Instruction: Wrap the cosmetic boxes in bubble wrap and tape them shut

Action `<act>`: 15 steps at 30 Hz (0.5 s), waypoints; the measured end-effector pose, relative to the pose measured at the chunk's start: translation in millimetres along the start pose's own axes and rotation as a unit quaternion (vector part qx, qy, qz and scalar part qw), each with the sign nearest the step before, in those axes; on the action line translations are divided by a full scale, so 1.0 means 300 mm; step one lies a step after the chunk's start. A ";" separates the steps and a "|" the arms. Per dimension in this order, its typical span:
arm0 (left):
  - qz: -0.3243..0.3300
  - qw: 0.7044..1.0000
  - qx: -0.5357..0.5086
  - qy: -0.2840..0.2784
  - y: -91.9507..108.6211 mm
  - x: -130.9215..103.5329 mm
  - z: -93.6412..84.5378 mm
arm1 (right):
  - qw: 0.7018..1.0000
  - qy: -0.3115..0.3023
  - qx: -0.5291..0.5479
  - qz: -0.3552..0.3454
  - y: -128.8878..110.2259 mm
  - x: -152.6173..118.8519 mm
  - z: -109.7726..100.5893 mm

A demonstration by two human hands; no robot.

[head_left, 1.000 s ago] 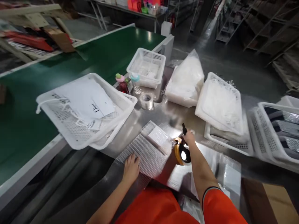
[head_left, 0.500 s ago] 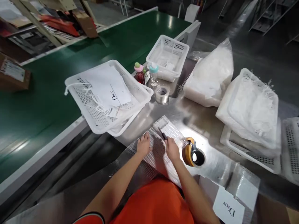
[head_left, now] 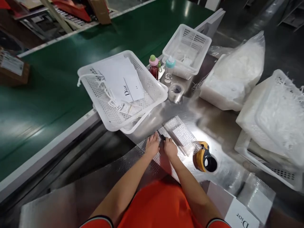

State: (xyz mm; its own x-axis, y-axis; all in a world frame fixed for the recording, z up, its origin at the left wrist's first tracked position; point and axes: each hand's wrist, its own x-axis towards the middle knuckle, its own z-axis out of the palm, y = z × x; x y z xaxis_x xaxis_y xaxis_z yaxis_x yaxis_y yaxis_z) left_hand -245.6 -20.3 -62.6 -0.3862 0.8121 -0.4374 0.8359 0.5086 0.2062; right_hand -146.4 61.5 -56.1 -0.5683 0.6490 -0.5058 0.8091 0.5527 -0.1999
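My left hand (head_left: 152, 145) lies flat with fingers stretched on a sheet of bubble wrap (head_left: 154, 167), pressing it to the metal table. Close beside it, my right hand (head_left: 170, 148) is closed around a slim black utility knife (head_left: 162, 136); the tool touches the bubble wrap, pointing up and left. Just beyond my right hand lies a narrow bubble-wrapped piece (head_left: 184, 131), with a visible gap along the wrap. A yellow tape dispenser (head_left: 201, 158) stands right of the wrap.
White baskets hold Dior paper bags (head_left: 123, 76) at left. A clear tape roll (head_left: 176, 92), two bottles (head_left: 169, 71) and another basket (head_left: 186, 50) stand behind. Bagged white material (head_left: 235, 76) and stacked baskets are at right. A green conveyor (head_left: 59, 82) runs along the left.
My right hand has drawn the knife toward me and left, close to my left hand. A gap now shows in the bubble wrap, setting off the upper piece. The view has shifted slightly.
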 end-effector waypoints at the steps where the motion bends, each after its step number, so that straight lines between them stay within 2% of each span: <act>1: 0.001 1.000 0.000 -0.003 0.000 -0.001 -0.001 | 1.000 -0.001 -0.002 0.003 0.015 -0.014 0.008; 3: 0.000 1.000 0.002 -0.008 -0.001 -0.002 -0.004 | 1.000 -0.007 -0.004 0.018 0.069 -0.079 0.029; 5: 0.001 1.000 0.003 -0.012 -0.001 -0.003 -0.009 | 0.999 -0.016 -0.007 0.049 0.155 -0.201 0.061; 8: 0.005 1.000 0.004 -0.020 -0.002 -0.002 -0.015 | 0.992 -0.030 -0.018 0.119 0.299 -0.469 0.131; 10: 0.006 1.000 0.005 -0.029 -0.004 -0.002 -0.017 | 0.985 -0.040 -0.024 0.166 0.364 -0.650 0.186; 12: 0.008 0.999 0.004 -0.036 -0.005 -0.006 -0.014 | 0.974 -0.038 -0.014 0.222 0.386 -0.780 0.234; 13: 0.012 0.999 0.003 -0.034 -0.007 -0.009 -0.011 | 0.969 -0.022 0.000 0.248 0.382 -0.815 0.248; 15: 0.019 1.000 0.002 -0.022 -0.011 -0.019 -0.002 | 0.957 0.047 0.041 0.282 0.355 -0.818 0.239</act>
State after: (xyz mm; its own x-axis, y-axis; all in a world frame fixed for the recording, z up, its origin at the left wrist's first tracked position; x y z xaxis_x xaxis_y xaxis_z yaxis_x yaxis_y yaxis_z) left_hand -246.4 -26.3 -60.3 -0.3356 0.8175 -0.4681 0.8518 0.4755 0.2199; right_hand 90.0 -76.4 -13.4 -0.0447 0.8786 -0.4754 0.9981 0.0592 0.0156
